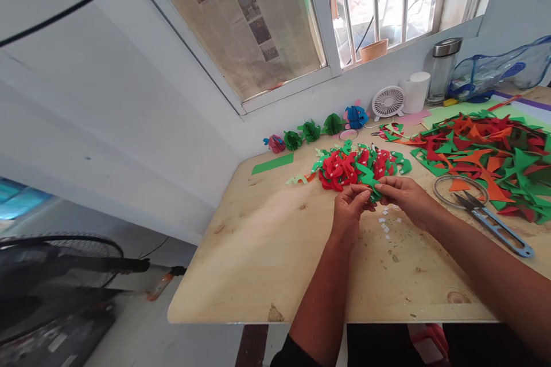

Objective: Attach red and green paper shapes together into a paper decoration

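Between my two hands is a green paper cut-out [373, 190], pinched above the near side of a colourful pile. My left hand [350, 206] grips its left edge with thumb and fingers. From the right, my right hand [400, 195] pinches the other edge. Just behind lies a heap of red and green cut paper shapes [338, 171], some with small white squares on them. Small loose white squares [384, 228] are scattered on the wooden table [258, 252] below my hands.
Thread snips [499, 226] and a tape roll [460, 189] lie at right, beside many paper scraps [495, 149]. Along the wall stand folded paper figures [310, 131], a small white fan [388, 102] and a glass bottle [443, 71]. A green strip [272, 164] lies far left.
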{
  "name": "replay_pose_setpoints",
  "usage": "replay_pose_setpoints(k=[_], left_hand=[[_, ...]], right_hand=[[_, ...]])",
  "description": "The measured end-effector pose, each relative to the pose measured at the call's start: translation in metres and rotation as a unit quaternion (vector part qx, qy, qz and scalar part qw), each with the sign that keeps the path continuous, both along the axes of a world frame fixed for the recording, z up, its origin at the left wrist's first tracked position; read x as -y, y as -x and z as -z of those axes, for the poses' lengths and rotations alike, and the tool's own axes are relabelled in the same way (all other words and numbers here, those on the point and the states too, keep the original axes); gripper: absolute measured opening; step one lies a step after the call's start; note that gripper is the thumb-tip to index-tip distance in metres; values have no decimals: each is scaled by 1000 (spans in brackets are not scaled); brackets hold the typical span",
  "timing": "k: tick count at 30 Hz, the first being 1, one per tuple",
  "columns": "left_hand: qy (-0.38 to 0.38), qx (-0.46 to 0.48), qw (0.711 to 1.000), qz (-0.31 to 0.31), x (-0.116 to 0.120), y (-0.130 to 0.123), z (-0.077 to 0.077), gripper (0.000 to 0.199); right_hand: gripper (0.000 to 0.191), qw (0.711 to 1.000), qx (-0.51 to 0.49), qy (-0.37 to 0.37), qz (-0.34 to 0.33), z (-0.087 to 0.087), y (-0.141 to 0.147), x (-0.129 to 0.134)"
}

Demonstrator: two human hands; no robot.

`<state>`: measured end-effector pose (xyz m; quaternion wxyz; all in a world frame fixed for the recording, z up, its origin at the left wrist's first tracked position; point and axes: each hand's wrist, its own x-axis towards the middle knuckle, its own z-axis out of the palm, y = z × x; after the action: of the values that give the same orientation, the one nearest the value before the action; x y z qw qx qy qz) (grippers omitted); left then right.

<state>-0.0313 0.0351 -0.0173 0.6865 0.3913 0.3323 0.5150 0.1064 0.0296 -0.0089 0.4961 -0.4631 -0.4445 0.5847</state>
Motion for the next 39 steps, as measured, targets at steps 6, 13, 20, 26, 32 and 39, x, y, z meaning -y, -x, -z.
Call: replay_pose_setpoints(k=[6, 13, 20, 26, 32, 39], left_hand=[[-2, -19, 1000, -7, 0, 1, 1, 22], [-1, -27, 1000, -14, -3, 1, 3, 19], [-11, -38, 999, -17, -2, 2, 4, 16], [-31, -39, 998, -40, -2, 0, 3, 14], [-43, -46, 995, -80, 1, 0, -2, 11], [-29, -52, 992, -109, -1, 0, -1, 12]], right_hand=[[32, 999, 25, -24, 15, 0, 0, -1], [33, 998, 46, -35, 31, -4, 3, -1], [33, 994, 81, -60, 40, -3, 4, -1], [33, 995, 76, -54, 27, -2, 2, -2], [29, 980, 165, -79, 73, 2, 1, -4], [10, 861, 408, -262, 152, 1, 1, 2]])
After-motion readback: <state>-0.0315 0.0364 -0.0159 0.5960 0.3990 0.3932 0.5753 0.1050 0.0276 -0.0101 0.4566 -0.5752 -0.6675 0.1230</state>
